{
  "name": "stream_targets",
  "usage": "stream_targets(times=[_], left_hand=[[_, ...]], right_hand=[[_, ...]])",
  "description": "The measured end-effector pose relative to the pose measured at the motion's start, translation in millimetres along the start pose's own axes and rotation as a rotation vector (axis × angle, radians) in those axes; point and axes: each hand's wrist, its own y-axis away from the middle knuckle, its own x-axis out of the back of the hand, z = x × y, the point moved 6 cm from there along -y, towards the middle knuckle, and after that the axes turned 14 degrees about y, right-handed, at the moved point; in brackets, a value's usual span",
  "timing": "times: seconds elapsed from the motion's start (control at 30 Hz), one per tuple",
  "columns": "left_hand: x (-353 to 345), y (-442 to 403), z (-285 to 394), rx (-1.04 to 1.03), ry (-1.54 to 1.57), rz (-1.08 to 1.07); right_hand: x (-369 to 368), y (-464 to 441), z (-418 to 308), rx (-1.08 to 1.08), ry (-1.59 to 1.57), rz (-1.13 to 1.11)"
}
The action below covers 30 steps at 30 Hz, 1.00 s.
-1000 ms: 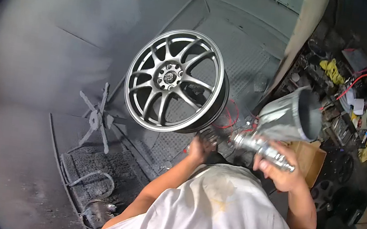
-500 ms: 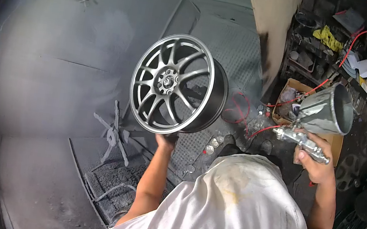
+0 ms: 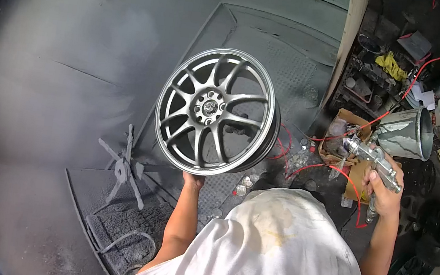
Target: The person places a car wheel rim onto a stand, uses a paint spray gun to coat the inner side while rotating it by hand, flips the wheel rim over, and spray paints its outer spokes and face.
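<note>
In the middle of the head view a grey multi-spoke wheel rim [image 3: 210,107] is held up, its face toward me. My left hand [image 3: 192,180] supports it from below at the lower edge; most of the fingers are hidden behind the rim. To the right, my right hand [image 3: 385,191] is wrapped round a metal spray gun [image 3: 375,163]. A large paint-streaked cup [image 3: 405,133] sits on the gun, tilted with its mouth to the right. The gun is well apart from the rim, and its front end points left.
Grey-coated walls [image 3: 101,27] enclose the left side. A dusty star-shaped stand [image 3: 122,169] stands low at left. A red hose [image 3: 333,167] trails along the floor at right, near a cardboard box [image 3: 345,118] and cluttered shelves [image 3: 369,82]. Several small round pieces lie on the floor.
The rim has turned so that its face shows more squarely, and it sits slightly lower. My right hand with the spray gun has shifted a little in view. The camera view has swung somewhat.
</note>
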Motion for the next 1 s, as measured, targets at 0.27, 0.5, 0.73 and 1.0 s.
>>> stream_targets(times=[0.27, 0.5, 0.73, 1.0], left_hand=[[-22, 1, 35, -0.093, -0.054, -0.070], [-8, -9, 44, 0.053, 0.075, -0.046], [25, -26, 35, -0.014, 0.115, 0.056], [13, -38, 49, -0.026, -0.022, 0.056]], right_hand=[[-52, -4, -9, 0.088, 0.296, 0.190], [-110, -2, 0, 0.153, 0.606, 0.066], [-138, 2, -51, 0.027, 0.117, -0.080], [-143, 1, -151, 0.056, 0.269, -0.254]])
